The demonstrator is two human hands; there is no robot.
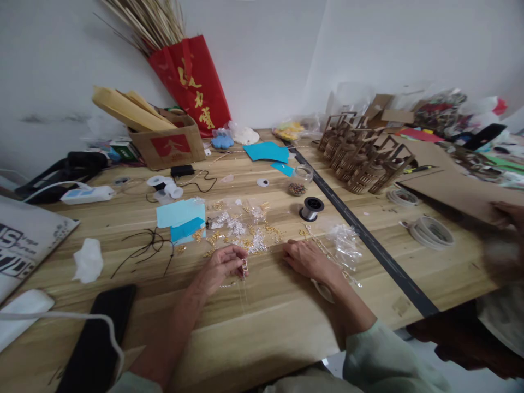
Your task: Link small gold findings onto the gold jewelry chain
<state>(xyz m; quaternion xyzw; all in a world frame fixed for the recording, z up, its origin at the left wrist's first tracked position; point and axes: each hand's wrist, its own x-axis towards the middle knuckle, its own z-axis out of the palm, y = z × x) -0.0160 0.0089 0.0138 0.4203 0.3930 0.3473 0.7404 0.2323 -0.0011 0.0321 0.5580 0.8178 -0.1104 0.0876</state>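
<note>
My left hand [226,263] pinches a small beaded piece [244,268] between thumb and fingertips, just above the table. Thin clear strands hang from this piece toward the front edge. A short silvery chain of beads [227,285] shows below the hand. My right hand [307,258] rests on the wood to the right, its fingers curled together and pointing down; whatever is at the tips is hidden or too small to make out. Between and beyond the hands lie loose silver beads [257,240] and gold beads [215,238]. A spool of fine wire [311,209] stands behind my right hand.
Blue cards [186,226] lie left of the beads. A crumpled plastic bag [345,244] lies by my right wrist. A glass jar [302,177], wooden lantern frames [364,155] and tape rolls [432,232] stand farther off. A phone [100,333] lies front left; another person's hand [510,213] is far right.
</note>
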